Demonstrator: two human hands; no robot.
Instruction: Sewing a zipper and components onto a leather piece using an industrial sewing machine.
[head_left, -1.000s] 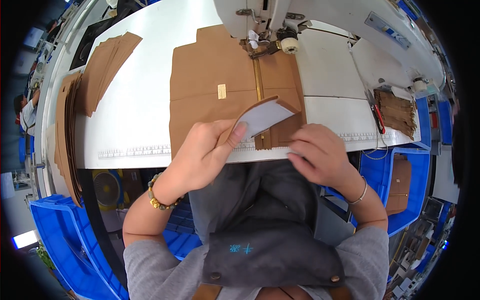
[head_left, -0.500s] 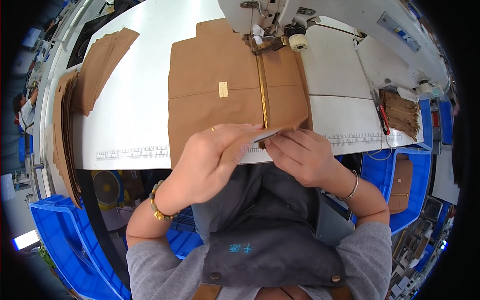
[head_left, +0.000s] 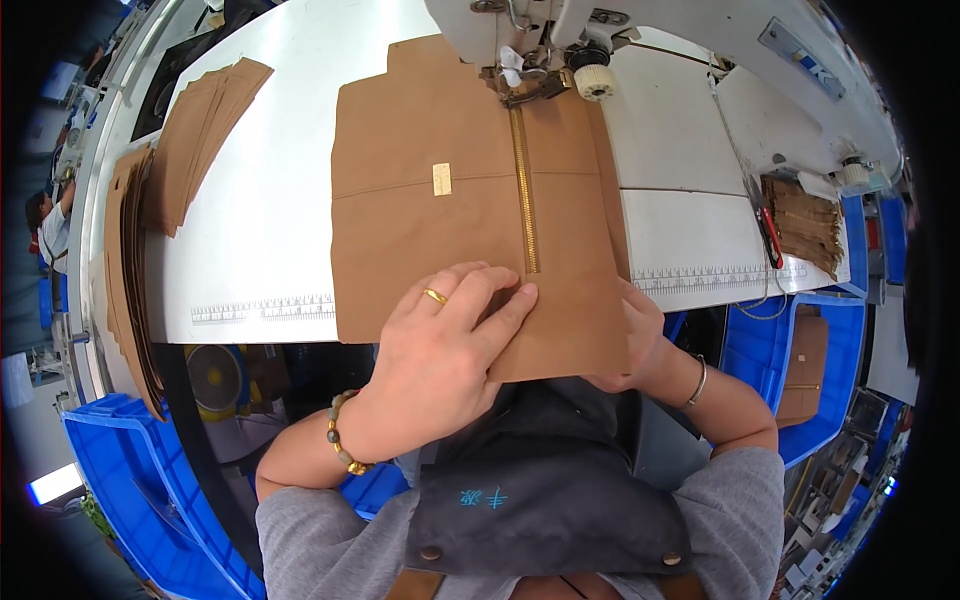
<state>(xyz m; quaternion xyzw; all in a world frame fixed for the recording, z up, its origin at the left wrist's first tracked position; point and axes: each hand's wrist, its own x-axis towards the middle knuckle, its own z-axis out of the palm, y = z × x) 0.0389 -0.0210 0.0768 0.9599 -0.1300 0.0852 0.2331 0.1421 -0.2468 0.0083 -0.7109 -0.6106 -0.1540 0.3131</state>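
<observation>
A brown fabric panel [head_left: 420, 130] with a small pale label [head_left: 442, 179] and a gold zipper [head_left: 523, 190] lies under the presser foot of a white sewing machine [head_left: 800, 70]. My left hand [head_left: 440, 355], with a gold ring, has its bent fingers pressed together on the panel's lower part beside the zipper's lower end, where a flat flap [head_left: 570, 335] overhangs the front edge. My right hand [head_left: 645, 335] is closed around that flap's right edge, with most fingers hidden beneath it.
Brown pieces [head_left: 205, 130] are stacked at the left. Red-handled scissors [head_left: 768, 235] and brown strips [head_left: 800, 220] lie at the right. Blue bins [head_left: 750, 360] flank the table [head_left: 240, 260], one holding brown pieces. A co-worker [head_left: 50, 225] is at the far left.
The folded-up piece with a white underside has been turned down flat over the zipper's end. Both hands moved lower, and my right hand slid under the fabric's right edge.
</observation>
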